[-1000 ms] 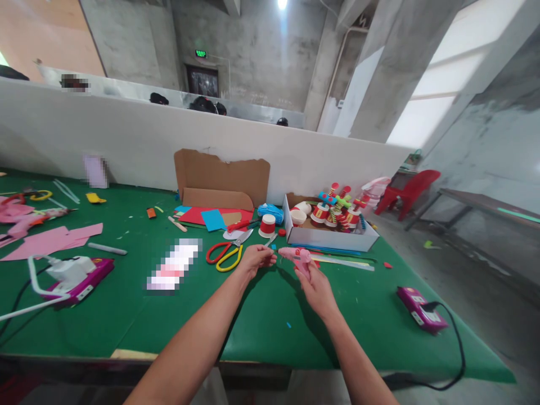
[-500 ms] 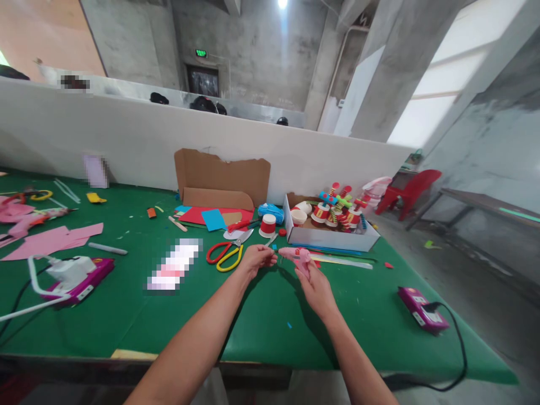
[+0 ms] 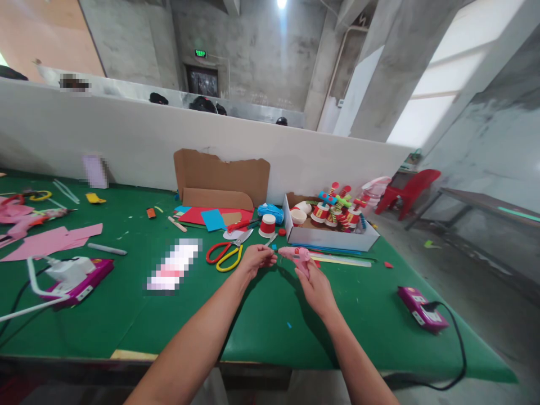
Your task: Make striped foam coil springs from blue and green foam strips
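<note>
In my right hand (image 3: pixel 315 287) is a pink hot glue gun (image 3: pixel 298 256), gripped by its handle with the nozzle pointing left. My left hand (image 3: pixel 258 260) is closed in a pinch just left of the nozzle; whatever sits between its fingertips is too small to make out. Scissors (image 3: pixel 228 253) with one red and one yellow handle lie open to the left of that hand. Beyond the hands stands an upside-down red and white paper cup (image 3: pixel 267 225), with a blue object (image 3: pixel 270 213) behind it.
A white box (image 3: pixel 331 238) at back right holds several decorated cup figures. Coloured paper (image 3: pixel 213 220) lies by a cardboard piece (image 3: pixel 223 174) against the white partition (image 3: pixel 126 135). Purple power strips (image 3: pixel 422 309) lie at both sides, a cable trailing off the right one. Pink paper (image 3: pixel 54 243) lies left.
</note>
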The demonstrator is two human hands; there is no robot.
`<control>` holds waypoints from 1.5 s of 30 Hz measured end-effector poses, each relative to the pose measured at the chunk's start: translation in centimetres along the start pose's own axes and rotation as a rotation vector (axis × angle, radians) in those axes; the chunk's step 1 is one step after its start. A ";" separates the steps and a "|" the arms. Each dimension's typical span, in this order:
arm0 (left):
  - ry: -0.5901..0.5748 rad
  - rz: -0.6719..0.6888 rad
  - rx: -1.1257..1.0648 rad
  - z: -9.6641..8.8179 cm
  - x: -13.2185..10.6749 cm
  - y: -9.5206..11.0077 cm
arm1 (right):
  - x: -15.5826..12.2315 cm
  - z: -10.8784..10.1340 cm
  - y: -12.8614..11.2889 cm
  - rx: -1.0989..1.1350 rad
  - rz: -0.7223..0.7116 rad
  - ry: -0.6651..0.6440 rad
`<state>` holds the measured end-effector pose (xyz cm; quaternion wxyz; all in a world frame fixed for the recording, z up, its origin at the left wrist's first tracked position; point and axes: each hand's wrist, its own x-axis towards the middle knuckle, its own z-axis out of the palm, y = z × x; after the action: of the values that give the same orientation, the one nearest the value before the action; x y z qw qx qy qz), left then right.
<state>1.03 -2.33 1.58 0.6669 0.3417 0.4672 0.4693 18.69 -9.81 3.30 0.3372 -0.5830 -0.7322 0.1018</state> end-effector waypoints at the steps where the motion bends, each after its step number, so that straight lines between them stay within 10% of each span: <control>1: -0.001 -0.001 -0.001 0.0 0.0 0.0 | 0.0 0.0 0.0 -0.007 0.002 0.003; 45: -0.004 -0.001 -0.004 0.2 0.0 -0.1 | 0.2 -0.4 -0.5 -0.058 0.024 -0.013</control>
<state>1.22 -2.36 1.53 0.6686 0.3412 0.4652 0.4692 18.56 -9.83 3.97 0.3139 -0.6007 -0.7299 0.0884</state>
